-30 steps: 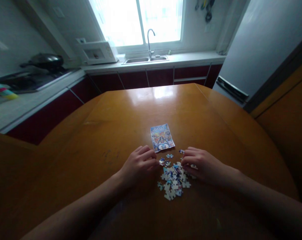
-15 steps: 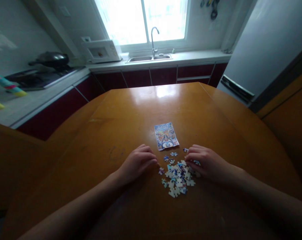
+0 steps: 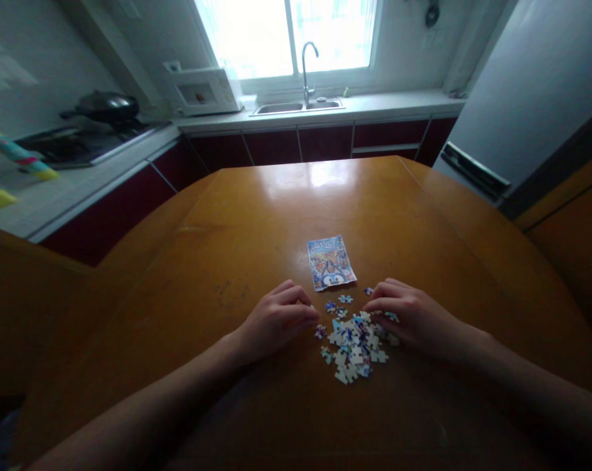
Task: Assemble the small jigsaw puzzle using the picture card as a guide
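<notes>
Flanking the puzzle pieces (image 3: 357, 355), the left hand (image 3: 277, 318) and right hand (image 3: 413, 313) curl their fingers (image 3: 303, 313), any grip impossible to tell.

Puzzle pieces (image 3: 357, 353) and a leaflet (image 3: 331, 263) obstruct; the table (image 3: 335, 206) beyond lies free.

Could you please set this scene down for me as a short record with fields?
left hand: fingers curled, left of the pile, near a loose piece; grip unclear
right hand: fingers curled, over the pile's right side; grip unclear
puzzle pieces: heaped, some printed sides and some pale backs up
printed sheet: just beyond the pieces
surface: wooden table
behind, left to right: pan on stove, microwave, sink below window, fridge
</notes>
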The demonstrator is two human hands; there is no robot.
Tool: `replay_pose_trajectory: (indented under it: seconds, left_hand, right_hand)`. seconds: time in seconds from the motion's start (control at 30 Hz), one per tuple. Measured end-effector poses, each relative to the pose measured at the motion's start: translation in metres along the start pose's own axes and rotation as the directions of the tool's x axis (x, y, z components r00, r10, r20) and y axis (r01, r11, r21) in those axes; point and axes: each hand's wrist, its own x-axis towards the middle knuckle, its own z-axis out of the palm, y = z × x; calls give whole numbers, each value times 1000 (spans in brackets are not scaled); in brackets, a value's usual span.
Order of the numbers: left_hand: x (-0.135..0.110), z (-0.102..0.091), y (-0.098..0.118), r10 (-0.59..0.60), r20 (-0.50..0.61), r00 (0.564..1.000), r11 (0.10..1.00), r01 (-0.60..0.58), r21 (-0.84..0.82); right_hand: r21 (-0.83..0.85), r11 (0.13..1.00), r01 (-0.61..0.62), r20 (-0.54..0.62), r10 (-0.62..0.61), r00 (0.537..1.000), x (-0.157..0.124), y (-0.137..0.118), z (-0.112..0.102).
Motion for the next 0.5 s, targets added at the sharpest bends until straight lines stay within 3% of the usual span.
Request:
replay_pose_trajectory:
  seconds: [0.23, 0.5]
  left_hand:
    - [2, 13, 12, 10, 80, 997, 1000, -12, 22]
    - [7, 30, 20, -7, 74, 997, 1000, 6, 4]
  right_hand:
    - [-63, 996, 69, 61, -65, 996, 2, -11, 15]
    - [-23, 998, 65, 38, -64, 997, 2, -8, 20]
